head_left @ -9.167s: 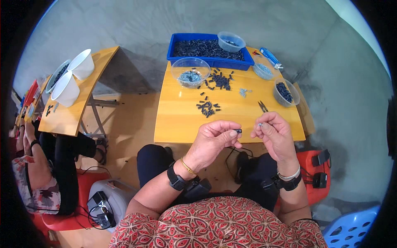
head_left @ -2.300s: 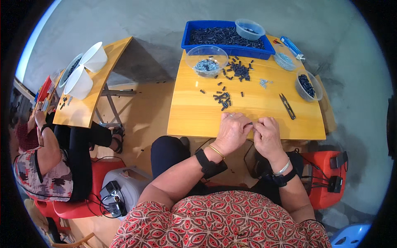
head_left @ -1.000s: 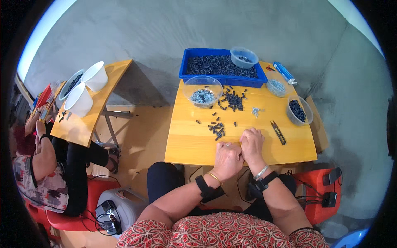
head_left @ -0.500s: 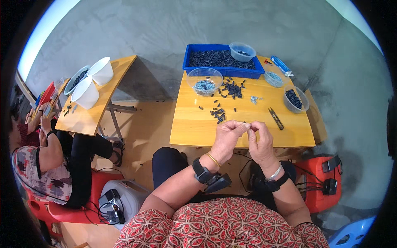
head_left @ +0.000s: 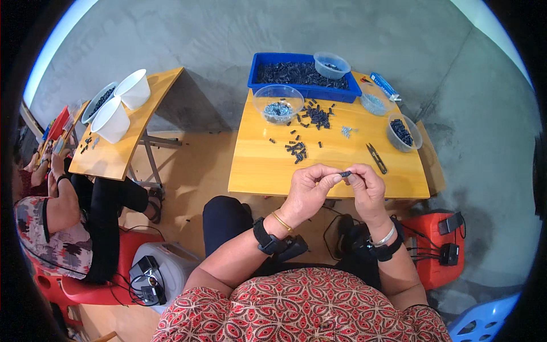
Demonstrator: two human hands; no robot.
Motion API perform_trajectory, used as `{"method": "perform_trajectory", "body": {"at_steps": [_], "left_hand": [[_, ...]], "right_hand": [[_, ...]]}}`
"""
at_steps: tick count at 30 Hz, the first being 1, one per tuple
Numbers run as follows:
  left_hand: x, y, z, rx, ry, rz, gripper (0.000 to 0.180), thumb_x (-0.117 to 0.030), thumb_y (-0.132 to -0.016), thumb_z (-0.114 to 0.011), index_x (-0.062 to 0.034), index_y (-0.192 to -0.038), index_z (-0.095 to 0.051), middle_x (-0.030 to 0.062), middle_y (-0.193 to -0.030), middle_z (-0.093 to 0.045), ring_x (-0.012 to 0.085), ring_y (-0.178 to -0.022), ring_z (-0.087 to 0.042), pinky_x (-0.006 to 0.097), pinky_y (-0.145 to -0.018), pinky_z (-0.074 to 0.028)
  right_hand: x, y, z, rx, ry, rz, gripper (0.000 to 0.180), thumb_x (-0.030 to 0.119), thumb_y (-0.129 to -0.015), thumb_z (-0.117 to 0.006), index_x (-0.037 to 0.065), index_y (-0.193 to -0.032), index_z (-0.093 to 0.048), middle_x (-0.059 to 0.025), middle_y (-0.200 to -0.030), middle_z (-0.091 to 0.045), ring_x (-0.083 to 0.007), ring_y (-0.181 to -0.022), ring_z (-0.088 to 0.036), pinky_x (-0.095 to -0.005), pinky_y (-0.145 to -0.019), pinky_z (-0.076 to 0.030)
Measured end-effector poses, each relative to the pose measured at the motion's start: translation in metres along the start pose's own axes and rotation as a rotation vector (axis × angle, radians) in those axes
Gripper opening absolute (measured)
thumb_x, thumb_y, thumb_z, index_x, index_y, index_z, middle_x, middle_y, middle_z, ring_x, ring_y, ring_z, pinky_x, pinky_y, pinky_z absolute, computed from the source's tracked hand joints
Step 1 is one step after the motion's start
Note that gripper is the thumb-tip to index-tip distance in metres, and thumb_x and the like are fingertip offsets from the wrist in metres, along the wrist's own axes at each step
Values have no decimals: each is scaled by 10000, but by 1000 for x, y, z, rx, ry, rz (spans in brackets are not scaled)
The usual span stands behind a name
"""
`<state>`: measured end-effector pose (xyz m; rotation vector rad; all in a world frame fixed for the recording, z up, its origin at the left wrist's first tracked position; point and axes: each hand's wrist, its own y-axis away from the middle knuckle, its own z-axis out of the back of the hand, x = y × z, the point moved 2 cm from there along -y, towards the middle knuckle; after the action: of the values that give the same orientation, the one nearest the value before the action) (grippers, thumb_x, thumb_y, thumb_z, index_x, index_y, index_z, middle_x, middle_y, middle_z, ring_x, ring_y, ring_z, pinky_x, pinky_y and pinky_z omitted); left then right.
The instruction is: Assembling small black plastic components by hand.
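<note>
Above the near edge of the wooden table, both hands meet at a small black plastic part point(head_left: 345, 174). My left hand point(head_left: 309, 194) pinches one end between thumb and fingers. The other end is in the closed fingertips of my right hand point(head_left: 369, 192). Beyond the hands lie loose black parts, a small group point(head_left: 297, 151) and a larger pile point(head_left: 317, 118). A little heap of silvery pieces, perhaps screws point(head_left: 347, 131), sits right of that pile. Black thread snips point(head_left: 376, 159) rest on the table to the right of my hands.
A blue tray point(head_left: 319, 94) of black parts stands at the back, with a clear tub point(head_left: 341, 75) on it. Other clear tubs point(head_left: 264, 115) hold silvery pieces or black parts. To the left, a person point(head_left: 60, 228) sits by another table point(head_left: 102, 165) with white buckets point(head_left: 111, 122).
The black part now shows between my fingertips, where it was mostly hidden before. My hands have moved slightly apart. The whole view has shifted a little.
</note>
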<state>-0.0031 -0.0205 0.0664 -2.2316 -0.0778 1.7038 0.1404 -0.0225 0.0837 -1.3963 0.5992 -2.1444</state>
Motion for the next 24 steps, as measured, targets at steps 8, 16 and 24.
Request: {"method": "perform_trajectory", "body": {"at_steps": [8, 16, 24], "left_hand": [[2, 0, 2, -64, -125, -163, 72, -29, -782, -594, -2, -840, -627, -8, -725, -576, 31, -654, -475, 170, -579, -384], [24, 0, 5, -10, -156, 43, 90, -77, -787, -597, -3, -828, -627, 0, -650, -567, 51, -602, -479, 195, -555, -398], [52, -5, 9, 24, 47, 203, 129, -106, -807, -586, 14, -768, -611, -35, -614, -512, 36, -567, -425, 188, -514, -368]], "right_hand": [[-7, -1, 6, 3, -246, -166, 109, 51, -843, -506, 1, -935, -538, -25, -766, -538, -88, -706, -499, -217, -649, -425], [0, -8, 12, 147, 151, -30, 93, 2, -771, -543, -3, -864, -537, -114, -791, -563, -207, -740, -568, -274, -658, -450], [-123, -80, 152, -186, 782, -210, 172, 150, -807, -503, 27, -917, -555, -173, -877, -596, -316, -814, -575, -380, -680, -448]]}}
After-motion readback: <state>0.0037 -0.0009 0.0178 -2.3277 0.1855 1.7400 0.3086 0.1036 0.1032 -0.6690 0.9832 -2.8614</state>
